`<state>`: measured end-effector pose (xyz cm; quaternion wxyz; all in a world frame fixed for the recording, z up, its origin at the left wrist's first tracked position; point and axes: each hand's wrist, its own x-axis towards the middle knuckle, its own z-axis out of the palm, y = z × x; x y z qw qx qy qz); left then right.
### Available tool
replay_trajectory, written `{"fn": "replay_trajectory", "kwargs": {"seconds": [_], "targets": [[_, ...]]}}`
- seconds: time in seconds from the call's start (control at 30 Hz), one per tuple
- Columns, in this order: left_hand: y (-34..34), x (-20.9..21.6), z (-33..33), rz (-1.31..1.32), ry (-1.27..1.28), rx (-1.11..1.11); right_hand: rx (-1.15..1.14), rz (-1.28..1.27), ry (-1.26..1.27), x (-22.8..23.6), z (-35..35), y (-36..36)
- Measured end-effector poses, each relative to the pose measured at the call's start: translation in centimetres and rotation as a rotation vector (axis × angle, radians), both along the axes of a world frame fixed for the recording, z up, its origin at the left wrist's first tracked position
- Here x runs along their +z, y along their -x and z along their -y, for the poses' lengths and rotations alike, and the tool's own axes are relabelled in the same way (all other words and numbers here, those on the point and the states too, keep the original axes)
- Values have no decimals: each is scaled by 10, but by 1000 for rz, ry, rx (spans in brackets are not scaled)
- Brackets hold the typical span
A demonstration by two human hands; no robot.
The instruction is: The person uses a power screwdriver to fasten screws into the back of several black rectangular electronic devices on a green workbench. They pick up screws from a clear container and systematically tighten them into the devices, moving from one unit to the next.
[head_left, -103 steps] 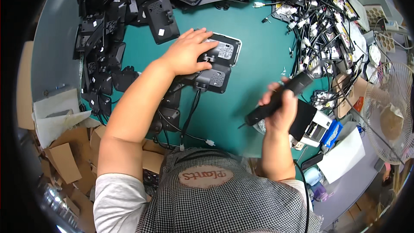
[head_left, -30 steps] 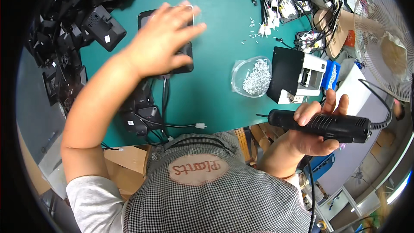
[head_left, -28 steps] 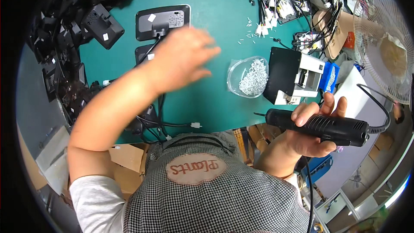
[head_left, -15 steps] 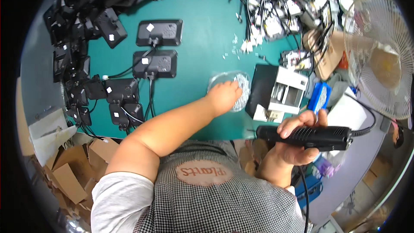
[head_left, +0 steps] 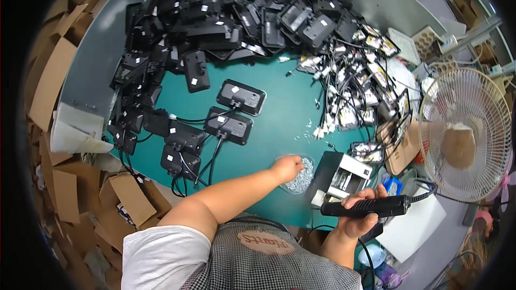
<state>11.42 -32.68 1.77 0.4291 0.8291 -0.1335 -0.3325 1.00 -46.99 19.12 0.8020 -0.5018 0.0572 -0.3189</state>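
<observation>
My left hand (head_left: 287,169) is over the rim of a shallow clear dish (head_left: 289,189) that holds small silvery screws (head_left: 304,178). Its fingers are curled together; what is in them, if anything, is hidden. In my right hand (head_left: 359,226) lies a black electric screwdriver (head_left: 371,207), held level with its bit end to the left and its cable to the right. Left of the dish, two black rectangular housings (head_left: 230,124) with cables rest face down on the green mat. A black and white box-shaped device (head_left: 348,174) stands right of the dish.
Black housings (head_left: 209,27) are heaped along the back and left. Cabled boards with white connectors (head_left: 349,107) pile up at the back right. A wire-caged fan (head_left: 465,134) stands at the right. Cardboard boxes (head_left: 126,198) lie below the left edge of the table.
The view has shifted, showing more of the back of the table. My left hand's fingers, spread over the screws before, are now drawn together. The right hand still holds the screwdriver.
</observation>
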Motion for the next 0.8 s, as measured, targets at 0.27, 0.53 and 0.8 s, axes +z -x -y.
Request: {"fn": "replay_trajectory", "kwargs": {"seconds": [0.27, 0.53, 0.8], "targets": [[11, -13, 8, 102, -55, -119, -25, -33, 60, 0, -3, 6], [20, -35, 3, -9, 82, 21, 0, -24, 90, 4, -11, 1], [8, 40, -49, -978, 882, 442, 13, 47, 89, 7, -21, -25]]}}
